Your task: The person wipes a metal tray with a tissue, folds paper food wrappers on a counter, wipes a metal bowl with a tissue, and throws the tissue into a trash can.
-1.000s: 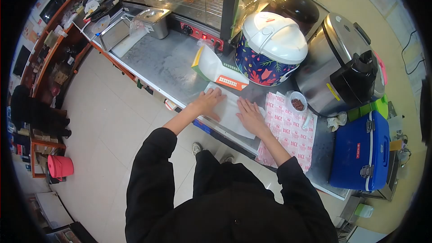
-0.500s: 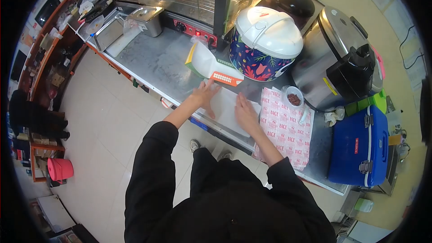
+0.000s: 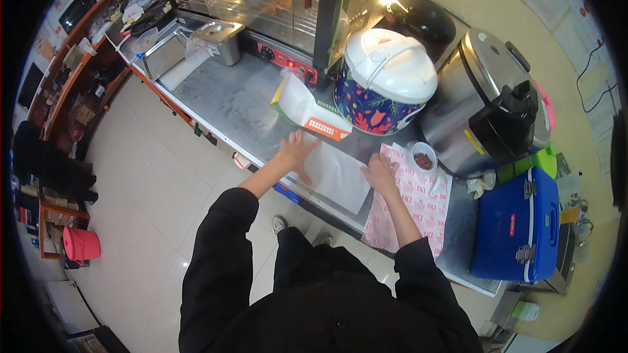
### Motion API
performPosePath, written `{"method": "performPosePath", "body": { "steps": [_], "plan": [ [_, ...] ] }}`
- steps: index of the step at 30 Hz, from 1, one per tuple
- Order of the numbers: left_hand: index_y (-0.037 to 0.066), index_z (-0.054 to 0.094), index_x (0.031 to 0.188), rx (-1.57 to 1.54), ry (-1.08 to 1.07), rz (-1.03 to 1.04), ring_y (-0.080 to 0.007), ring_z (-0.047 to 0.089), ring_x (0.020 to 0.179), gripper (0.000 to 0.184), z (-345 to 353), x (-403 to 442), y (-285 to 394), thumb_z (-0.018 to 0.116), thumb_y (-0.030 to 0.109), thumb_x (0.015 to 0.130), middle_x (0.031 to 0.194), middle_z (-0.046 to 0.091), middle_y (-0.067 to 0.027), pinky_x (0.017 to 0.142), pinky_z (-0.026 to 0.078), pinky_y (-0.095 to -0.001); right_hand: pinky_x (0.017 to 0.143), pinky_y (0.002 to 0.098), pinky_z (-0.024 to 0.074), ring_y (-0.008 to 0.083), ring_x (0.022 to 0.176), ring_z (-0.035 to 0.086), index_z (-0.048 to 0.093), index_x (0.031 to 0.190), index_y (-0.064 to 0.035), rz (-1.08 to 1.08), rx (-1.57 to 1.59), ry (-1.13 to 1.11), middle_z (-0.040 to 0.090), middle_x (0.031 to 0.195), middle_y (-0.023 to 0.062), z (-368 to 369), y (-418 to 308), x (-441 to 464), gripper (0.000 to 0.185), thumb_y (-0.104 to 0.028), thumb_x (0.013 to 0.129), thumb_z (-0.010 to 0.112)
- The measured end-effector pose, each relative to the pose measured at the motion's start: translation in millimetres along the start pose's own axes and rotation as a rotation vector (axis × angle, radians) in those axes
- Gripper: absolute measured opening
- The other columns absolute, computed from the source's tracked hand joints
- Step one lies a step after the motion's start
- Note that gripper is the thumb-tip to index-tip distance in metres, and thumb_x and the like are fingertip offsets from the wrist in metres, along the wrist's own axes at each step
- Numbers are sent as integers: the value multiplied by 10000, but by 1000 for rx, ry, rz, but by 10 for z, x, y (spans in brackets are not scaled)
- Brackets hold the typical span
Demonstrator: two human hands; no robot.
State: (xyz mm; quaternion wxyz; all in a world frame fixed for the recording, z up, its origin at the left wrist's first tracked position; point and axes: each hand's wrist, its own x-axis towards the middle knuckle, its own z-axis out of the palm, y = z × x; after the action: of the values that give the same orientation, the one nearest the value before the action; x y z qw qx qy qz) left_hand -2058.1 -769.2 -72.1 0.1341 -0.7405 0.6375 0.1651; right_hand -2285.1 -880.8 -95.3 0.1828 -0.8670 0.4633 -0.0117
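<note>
A blank white paper sheet (image 3: 339, 175) lies flat on the metal counter in front of me. My left hand (image 3: 299, 155) rests on its left edge, open with fingers spread. At the sheet's upper right corner my right hand (image 3: 381, 172) has its fingers curled in, where the sheet meets a stack of pink-printed papers (image 3: 412, 212); what they pinch, if anything, is hidden. Just beyond the white sheet stands an open paper food box (image 3: 302, 106) with green, yellow and orange sides. A small cup of brown bits (image 3: 423, 159) and a white-handled utensil (image 3: 437, 185) sit on the printed papers.
Behind the box are a glass warming cabinet (image 3: 288, 65) with fried food and a floral rice cooker (image 3: 379, 101). A large steel urn (image 3: 458, 108) and a blue cooler box (image 3: 513, 225) stand at right. Steel pans (image 3: 226, 49) are far left.
My right hand has moved right, off the middle of the white sheet to its corner by the printed papers, and its fingers have curled. The left hand stays on the sheet's left side.
</note>
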Motion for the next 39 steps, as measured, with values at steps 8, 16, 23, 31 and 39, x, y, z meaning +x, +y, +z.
{"method": "performPosePath", "body": {
  "steps": [8,16,23,31,39],
  "plan": [
    [122,628,917,-372,415,-43,-271,593,908,281,-713,-104,-121,658,335,737,982,601,-63,787,463,-426,777,469,344,214,803,576,590,828,-65,44,291,-56,597,783,72,119,241,38,293,-291,662,675],
    [189,677,745,416,460,61,-148,593,883,125,-623,1441,-637,557,153,740,836,654,17,820,370,-377,638,294,442,168,684,581,629,789,-9,-93,574,261,624,724,81,238,231,-54,192,-191,732,656],
    [142,636,755,214,516,212,-208,560,909,95,-647,1024,-1085,579,105,689,816,607,-41,774,413,-385,681,261,460,125,734,598,668,807,17,-186,875,272,673,810,82,-828,-986,-431,98,-57,744,658],
    [-11,491,914,-676,1100,-224,-353,585,743,199,-600,-1398,-3351,523,43,726,787,573,-196,646,466,-433,671,256,492,176,698,654,673,880,-21,-438,575,-264,671,820,114,-783,-3771,-353,131,-73,765,638],
    [-30,527,957,-1090,1148,-928,-305,575,597,271,1180,-3152,-5570,528,116,728,711,577,-209,560,456,-379,643,317,474,256,696,631,659,862,-28,-1096,401,-919,640,761,164,1447,-6218,279,230,-236,848,559]
  ]
}}
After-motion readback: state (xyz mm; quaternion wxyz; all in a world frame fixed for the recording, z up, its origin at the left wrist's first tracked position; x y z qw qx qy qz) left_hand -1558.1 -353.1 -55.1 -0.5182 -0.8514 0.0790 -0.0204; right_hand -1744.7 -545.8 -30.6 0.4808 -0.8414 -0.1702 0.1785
